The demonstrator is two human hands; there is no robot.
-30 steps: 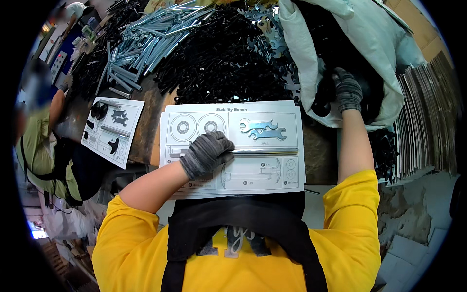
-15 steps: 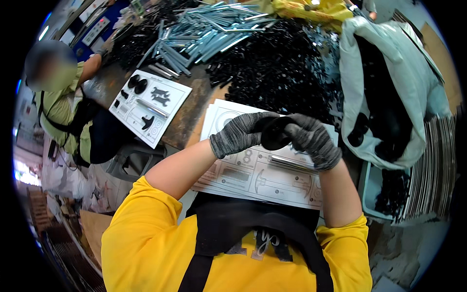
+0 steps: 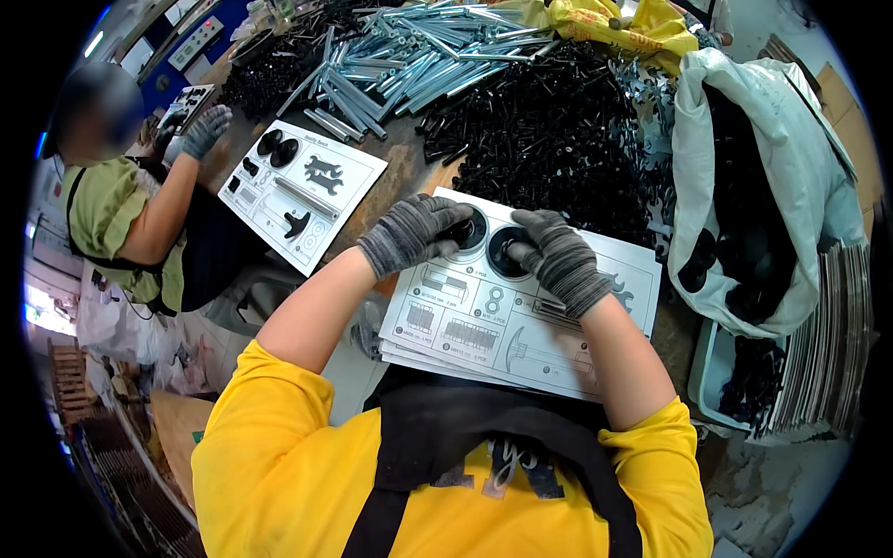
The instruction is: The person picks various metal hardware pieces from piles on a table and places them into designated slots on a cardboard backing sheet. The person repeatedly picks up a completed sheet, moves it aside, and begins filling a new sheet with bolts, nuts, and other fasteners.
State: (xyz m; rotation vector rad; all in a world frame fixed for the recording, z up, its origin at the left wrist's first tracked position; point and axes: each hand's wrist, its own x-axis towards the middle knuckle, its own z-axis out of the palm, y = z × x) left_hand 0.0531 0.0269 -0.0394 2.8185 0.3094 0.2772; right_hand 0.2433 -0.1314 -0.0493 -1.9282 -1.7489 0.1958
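Discs [image 3: 503, 251] sit near sheet's [image 3: 493, 321] far edge.

A dark, worn tabletop [image 3: 402, 167], brown wood showing in patches. Stack of printed sheets [image 3: 456, 321] set directly below left hand [image 3: 416, 234] and right hand [image 3: 561, 260], edges not squared. Left of the left hand, a second sheet [image 3: 355, 185] is laid aslant, bare wood exposed between. Beyond the left hand, silvery tubes [image 3: 400, 65] are piled crisscross, a few dropped at the near side; left of these, dark small parts [image 3: 265, 79] are heaped. Beyond the right hand, black bolts [image 3: 539, 139] are mounded, with shiny wrenches [image 3: 659, 139] massed along the right flank. Behind, a yellow bag [image 3: 623, 28] is placed.
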